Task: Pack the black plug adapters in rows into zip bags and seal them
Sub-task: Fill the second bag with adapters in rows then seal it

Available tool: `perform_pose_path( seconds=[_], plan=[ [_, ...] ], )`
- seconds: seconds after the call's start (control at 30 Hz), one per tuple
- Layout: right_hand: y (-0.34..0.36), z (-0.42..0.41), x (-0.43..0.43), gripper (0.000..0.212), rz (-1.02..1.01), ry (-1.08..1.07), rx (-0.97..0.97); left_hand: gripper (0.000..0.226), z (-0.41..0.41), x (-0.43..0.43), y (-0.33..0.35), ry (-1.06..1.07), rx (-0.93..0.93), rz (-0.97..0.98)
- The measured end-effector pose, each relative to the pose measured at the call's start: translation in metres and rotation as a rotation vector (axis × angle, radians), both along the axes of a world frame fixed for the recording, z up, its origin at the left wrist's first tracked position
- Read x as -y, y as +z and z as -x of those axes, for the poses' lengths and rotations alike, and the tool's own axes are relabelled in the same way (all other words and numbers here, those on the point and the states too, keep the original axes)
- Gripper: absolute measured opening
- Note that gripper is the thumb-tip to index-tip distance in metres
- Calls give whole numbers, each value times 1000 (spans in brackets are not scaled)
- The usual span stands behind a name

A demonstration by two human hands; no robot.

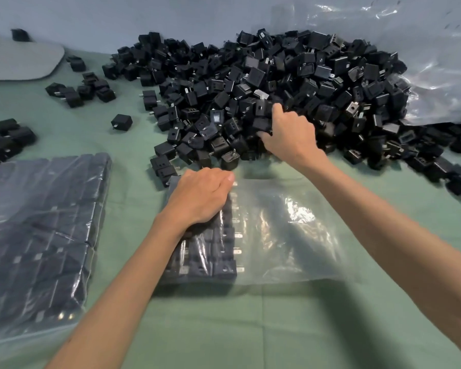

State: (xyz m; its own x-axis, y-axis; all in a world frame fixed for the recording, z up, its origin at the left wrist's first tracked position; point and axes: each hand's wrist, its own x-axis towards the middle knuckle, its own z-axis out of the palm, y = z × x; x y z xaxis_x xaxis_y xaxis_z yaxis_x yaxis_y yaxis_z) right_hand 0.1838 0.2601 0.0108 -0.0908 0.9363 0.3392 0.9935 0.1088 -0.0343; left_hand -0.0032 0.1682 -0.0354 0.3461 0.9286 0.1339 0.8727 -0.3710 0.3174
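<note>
A large heap of black plug adapters (277,83) covers the far middle of the green table. In front of me lies a clear zip bag (285,230), its left part filled with two rows of adapters (213,249), its right part empty. My left hand (200,195) rests on top of the bag over the far end of those rows, fingers curved down. My right hand (288,131) reaches into the near edge of the heap, its fingers curled round black adapters (262,121).
A full zip bag of adapters (37,235) lies at the left. Loose adapters (83,89) are scattered at the far left. A crumpled clear plastic sheet (423,62) lies behind the heap at the right. A grey pad (19,59) sits at the far left.
</note>
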Motion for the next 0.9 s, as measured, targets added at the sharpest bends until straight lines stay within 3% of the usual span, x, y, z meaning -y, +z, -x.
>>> perform_pose_path(
  seconds=[0.1, 0.23, 0.3, 0.37, 0.5, 0.57, 0.77, 0.9],
  plan=[
    [3, -34, 5, 33, 10, 93, -101, 56, 0, 0, 0, 2, 20, -4],
    [17, -91, 37, 31, -84, 109, -550, 62, 0, -1, -1, -2, 18, -5],
    [18, -128, 59, 22, 42, 31, -738, 61, 0, -1, -1, -7, 13, -12],
    [6, -162, 88, 13, 327, 37, -695, 60, 0, -1, -1, -7, 10, -24],
    [-10, -172, 141, 41, 724, 195, -621, 60, -1, -5, -3, -15, -25, -44],
    [-9, -153, 150, 29, 789, 322, -674, 56, 0, -5, -4, -6, -19, -39],
    [-13, -108, 149, 28, 825, 543, -1019, 58, 0, -4, -4, -21, -6, -54],
    [-16, -93, 144, 28, 911, 593, -932, 62, -2, -3, 0, -23, 3, -38]
  ],
)
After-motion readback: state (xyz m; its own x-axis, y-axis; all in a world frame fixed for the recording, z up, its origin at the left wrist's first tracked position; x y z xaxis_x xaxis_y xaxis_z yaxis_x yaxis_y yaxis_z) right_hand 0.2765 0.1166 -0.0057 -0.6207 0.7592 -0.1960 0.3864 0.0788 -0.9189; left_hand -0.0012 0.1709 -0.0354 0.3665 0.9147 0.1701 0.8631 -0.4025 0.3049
